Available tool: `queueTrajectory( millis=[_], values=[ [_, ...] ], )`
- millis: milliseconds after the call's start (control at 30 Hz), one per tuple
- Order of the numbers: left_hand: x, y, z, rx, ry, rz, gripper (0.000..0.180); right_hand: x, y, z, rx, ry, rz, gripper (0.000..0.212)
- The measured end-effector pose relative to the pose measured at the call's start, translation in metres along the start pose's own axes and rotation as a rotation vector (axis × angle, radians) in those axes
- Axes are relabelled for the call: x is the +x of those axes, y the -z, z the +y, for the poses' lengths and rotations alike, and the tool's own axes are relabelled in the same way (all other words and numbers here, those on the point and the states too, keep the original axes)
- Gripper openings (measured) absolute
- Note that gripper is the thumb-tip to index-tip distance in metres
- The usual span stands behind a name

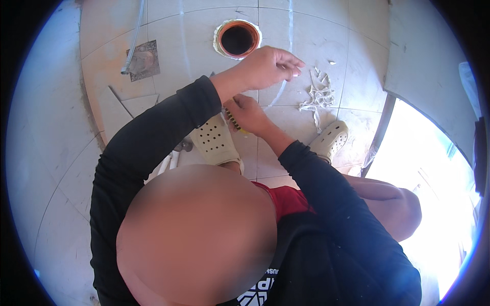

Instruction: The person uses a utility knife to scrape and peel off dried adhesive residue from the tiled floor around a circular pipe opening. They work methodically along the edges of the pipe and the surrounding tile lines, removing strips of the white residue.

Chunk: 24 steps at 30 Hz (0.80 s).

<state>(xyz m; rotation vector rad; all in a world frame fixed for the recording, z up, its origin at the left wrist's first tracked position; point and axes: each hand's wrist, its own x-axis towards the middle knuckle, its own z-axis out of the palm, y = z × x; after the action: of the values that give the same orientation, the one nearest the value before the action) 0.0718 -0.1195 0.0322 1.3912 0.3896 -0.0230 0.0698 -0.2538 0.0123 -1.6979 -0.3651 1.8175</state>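
Yellow-and-black striped slim tool [233, 121] clamped in bare right hand [249, 113]; bare left hand [272, 67] at its one o'clock, curled, hold unclear. Best: firm grip, fingers clear.

Upper centre, the left hand [269, 66], its fingers loosely curled, is just below a pipe opening [237, 40]; the right hand [248, 115] grips a yellow-black tool [233, 120] (mostly hidden). Right of them, whitish scraps [321, 95] litter the floor [319, 33].
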Motion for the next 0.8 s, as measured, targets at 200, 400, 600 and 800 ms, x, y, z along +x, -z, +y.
queueTrajectory(
  millis=[200, 400, 600, 800],
  values=[
    [-0.002, 0.053, 0.004, 0.021, 0.145, 0.372, 0.027, 0.013, 0.007, -0.022, 0.002, 0.065, 0.109, 0.044],
    [-0.025, 0.114, -0.027, 0.486, 0.097, 0.686, 0.028, 0.023, 0.029, -0.055, -0.133, 0.166, 0.27, 0.056],
    [-0.042, 0.119, -0.045, 0.743, 0.261, 0.682, 0.026, 0.028, 0.079, -0.081, -0.545, 0.252, 0.461, 0.058],
    [-0.036, 0.117, -0.043, 0.851, 0.231, 0.683, 0.024, 0.03, 0.122, -0.095, -1.015, 0.595, 0.505, 0.044]
  ],
)
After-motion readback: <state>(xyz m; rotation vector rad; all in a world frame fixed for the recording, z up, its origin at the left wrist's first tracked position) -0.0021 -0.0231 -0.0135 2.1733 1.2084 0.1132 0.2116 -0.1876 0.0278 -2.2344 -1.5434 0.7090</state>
